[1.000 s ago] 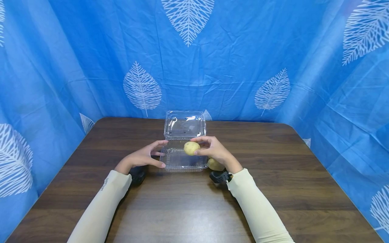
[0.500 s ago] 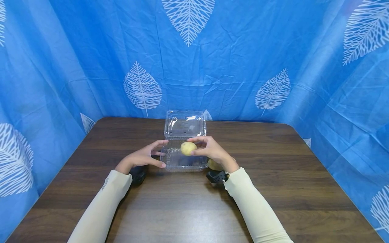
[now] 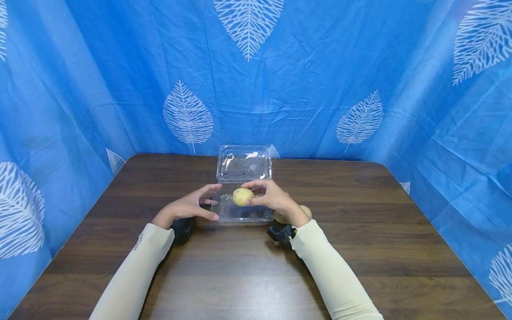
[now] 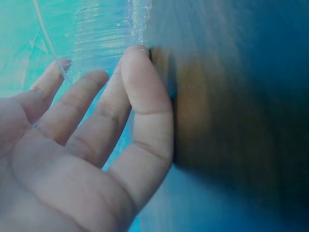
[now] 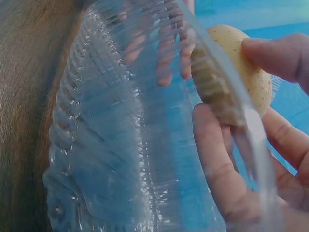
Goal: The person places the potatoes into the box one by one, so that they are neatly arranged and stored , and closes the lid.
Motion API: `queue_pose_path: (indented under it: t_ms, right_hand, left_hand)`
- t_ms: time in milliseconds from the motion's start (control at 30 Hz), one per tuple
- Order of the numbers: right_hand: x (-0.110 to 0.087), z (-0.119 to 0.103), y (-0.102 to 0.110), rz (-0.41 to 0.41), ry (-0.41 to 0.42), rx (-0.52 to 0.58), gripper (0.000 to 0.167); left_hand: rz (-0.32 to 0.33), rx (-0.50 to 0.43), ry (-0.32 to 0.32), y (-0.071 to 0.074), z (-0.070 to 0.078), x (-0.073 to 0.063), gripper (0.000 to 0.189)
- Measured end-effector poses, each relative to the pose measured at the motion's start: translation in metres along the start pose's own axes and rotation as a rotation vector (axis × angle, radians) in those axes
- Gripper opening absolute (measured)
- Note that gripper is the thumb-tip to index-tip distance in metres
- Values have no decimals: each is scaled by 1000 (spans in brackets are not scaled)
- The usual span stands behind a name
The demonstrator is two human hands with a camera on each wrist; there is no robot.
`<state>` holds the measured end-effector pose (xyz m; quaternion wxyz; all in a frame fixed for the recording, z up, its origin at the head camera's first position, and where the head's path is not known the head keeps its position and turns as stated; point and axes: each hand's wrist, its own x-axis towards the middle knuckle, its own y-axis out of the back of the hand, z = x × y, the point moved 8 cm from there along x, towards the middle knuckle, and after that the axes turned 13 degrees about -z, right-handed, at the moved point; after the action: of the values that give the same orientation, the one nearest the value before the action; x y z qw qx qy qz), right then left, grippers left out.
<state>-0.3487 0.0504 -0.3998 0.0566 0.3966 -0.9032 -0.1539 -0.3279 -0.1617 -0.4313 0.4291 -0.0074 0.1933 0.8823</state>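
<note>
A clear plastic clamshell box (image 3: 256, 213) lies with its lid (image 3: 244, 163) raised at the back. My right hand (image 3: 272, 196) holds a yellow potato (image 3: 242, 197) between thumb and fingers, above the box's base. In the right wrist view, part of that potato (image 5: 256, 72) shows through the clear wall, and its lower part dips behind the rim. My left hand (image 3: 188, 206) is at the box's left side, thumb and fingers spread along it. Up close in the left wrist view, the left fingertips (image 4: 135, 63) lie against or very near the ribbed plastic wall.
More potatoes (image 3: 306, 211) rest on the table right of the box, partly hidden by my right wrist. The brown wood table (image 3: 240, 275) runs back to a blue curtain (image 3: 256, 111) with white leaf prints.
My right hand has carried the potato leftward over the box's base. A potato on the table has come into view beyond the right wrist. The left hand stays in place.
</note>
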Motion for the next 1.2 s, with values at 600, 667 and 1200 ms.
queue_pose_path:
  t_ms: [600,667,1200]
  right_hand:
    - [9,4,-14,-10,-42,84,49]
    - [10,5,-15,-11,-51,85,49]
    - [19,10,-26,-68,-97,73,48]
  left_hand:
    - [-10,-12,6,0,1,2,108]
    - [-9,-13,7,0,1,2,108]
    - [-9,-8,13,-1,1,2,106]
